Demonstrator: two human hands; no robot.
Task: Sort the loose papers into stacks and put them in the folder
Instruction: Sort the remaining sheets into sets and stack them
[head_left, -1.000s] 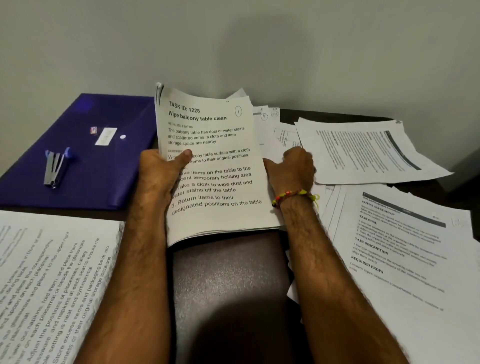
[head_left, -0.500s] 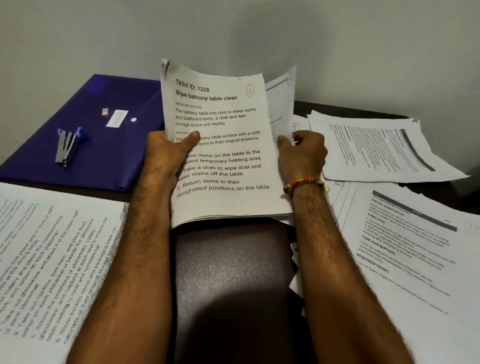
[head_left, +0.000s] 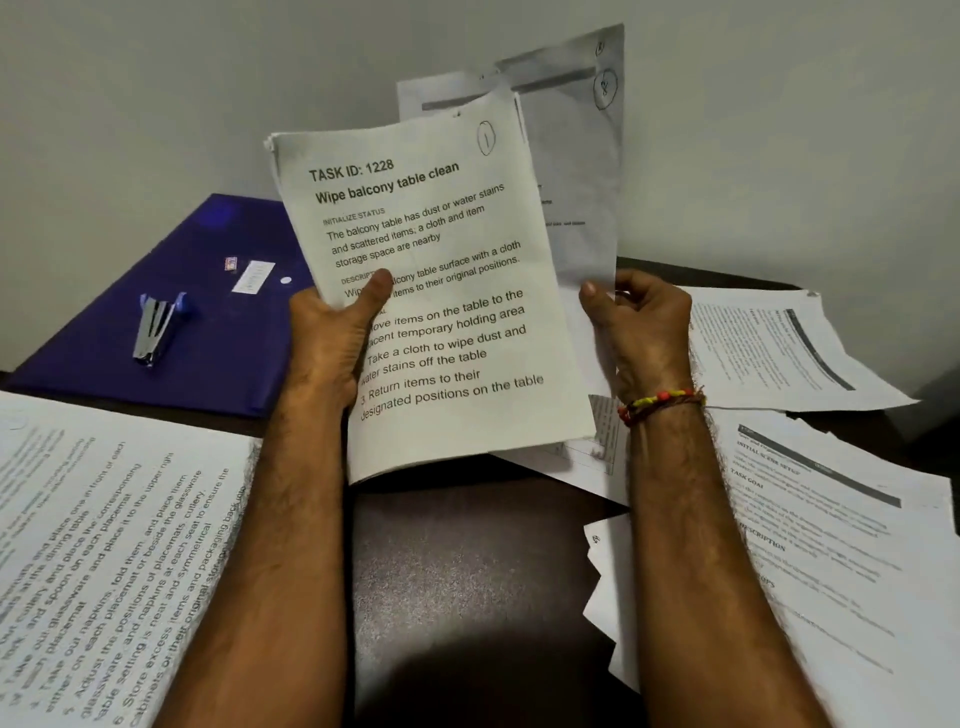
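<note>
Left grip (head_left: 332, 338) holds stapled packet (head_left: 431, 291); right grip (head_left: 644, 322) pinches sheets (head_left: 576, 171).

left hand (head_left: 332, 338) grips stapled sheaf (head_left: 431, 291); right hand (head_left: 644, 332) pinches lifted sheets (head_left: 571, 171) | purple folder (head_left: 171, 312) at counter (head_left: 467, 582) far-left corner

The left hand (head_left: 332, 338) grips a stapled sheaf (head_left: 436, 291) at its left edge, thumb across the front page. Directly behind that sheaf and offset to the right, 1 single sheet (head_left: 576, 171) stands upright, pinched at its lower right edge by the right hand (head_left: 644, 332). Left of the left-hand grip, a folder (head_left: 171, 312) lies flat on the table (head_left: 467, 571) with a stapler (head_left: 156, 327) on it. Nearer the person on that side lies a paper stack (head_left: 104, 571). Right of the right-hand grip, loose papers (head_left: 779, 353) overlap on the table.
</note>
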